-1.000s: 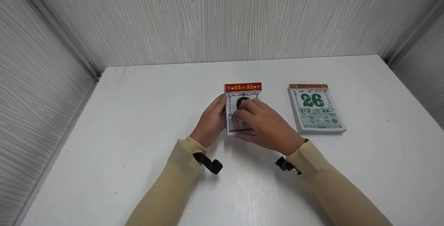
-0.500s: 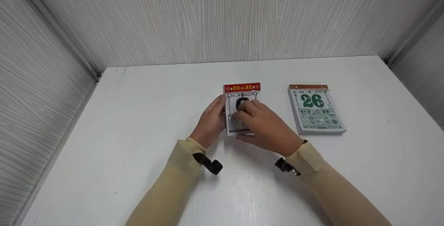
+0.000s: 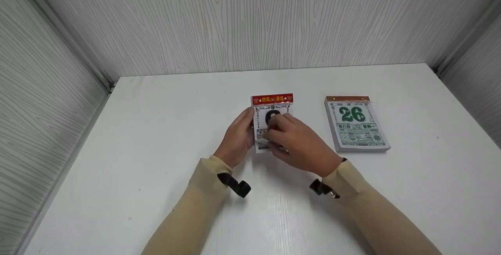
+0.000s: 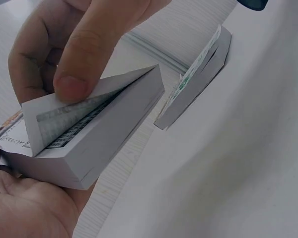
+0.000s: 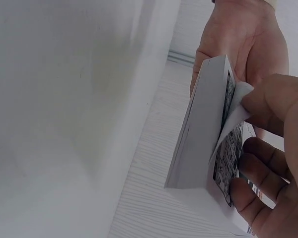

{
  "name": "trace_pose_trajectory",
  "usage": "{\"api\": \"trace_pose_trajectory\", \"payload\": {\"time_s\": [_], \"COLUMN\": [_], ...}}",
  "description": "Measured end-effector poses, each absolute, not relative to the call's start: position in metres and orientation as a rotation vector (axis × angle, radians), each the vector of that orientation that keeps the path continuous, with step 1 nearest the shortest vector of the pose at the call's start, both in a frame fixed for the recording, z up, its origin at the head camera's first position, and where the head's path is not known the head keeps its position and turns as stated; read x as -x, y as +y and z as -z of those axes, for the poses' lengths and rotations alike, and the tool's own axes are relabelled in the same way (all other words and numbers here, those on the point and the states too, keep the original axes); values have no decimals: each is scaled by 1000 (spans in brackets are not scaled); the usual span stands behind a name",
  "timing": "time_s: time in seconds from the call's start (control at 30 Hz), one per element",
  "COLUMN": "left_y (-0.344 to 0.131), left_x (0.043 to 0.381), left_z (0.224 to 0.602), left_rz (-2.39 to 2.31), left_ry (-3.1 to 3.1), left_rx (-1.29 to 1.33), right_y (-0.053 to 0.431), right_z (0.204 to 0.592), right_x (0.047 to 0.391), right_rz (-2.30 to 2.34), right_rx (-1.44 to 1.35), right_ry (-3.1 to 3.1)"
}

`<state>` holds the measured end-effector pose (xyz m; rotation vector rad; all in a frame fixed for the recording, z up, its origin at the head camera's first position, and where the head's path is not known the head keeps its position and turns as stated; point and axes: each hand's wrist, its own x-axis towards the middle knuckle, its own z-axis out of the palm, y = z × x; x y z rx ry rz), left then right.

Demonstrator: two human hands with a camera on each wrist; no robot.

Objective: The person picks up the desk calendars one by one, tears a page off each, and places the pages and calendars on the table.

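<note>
A thick tear-off calendar point(image 3: 260, 122) with a red header strip is in my left hand point(image 3: 236, 137), which grips it along its left side and from underneath. A black numeral on its front is partly covered by my right hand point(image 3: 303, 143). The right thumb and a finger pinch the lower edge of the top sheet point(image 5: 234, 113), which bends up off the block. In the left wrist view, the lifted sheet point(image 4: 59, 119) stands away from the printed page below, with the right thumb point(image 4: 77, 82) against it. Other right fingers lie over the calendar's face.
To the right, a second tear-off calendar point(image 3: 357, 125) with a green 26 and a brown-orange header lies on the white table point(image 3: 164, 129). Wood-grain panels point(image 3: 250, 20) rise behind the table and at both sides. Each wrist wears a black strap mount point(image 3: 236, 184).
The right thumb has moved up from the calendar's lower edge, bending the top sheet's lower part upward. The held calendar has shifted very slightly left; the other calendar stays put.
</note>
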<state>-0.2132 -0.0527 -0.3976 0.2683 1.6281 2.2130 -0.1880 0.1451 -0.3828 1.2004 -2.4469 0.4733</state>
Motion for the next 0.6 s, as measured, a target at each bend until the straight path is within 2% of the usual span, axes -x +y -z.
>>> {"api": "trace_pose_trajectory", "payload": {"time_s": [0.33,0.6], "left_y": [-52,-52], "left_x": [213,214], "left_z": [397,396], "left_rz": [-2240,-2263], "left_ry": [1607,1593], "left_rx": [-217,-214], "right_y": [146,147], "right_z": [380,375], "right_x": [187,183], "right_rz": [-572,-843], "right_rx": [-1159,-1035], "right_ry": [-2454,-2491]}}
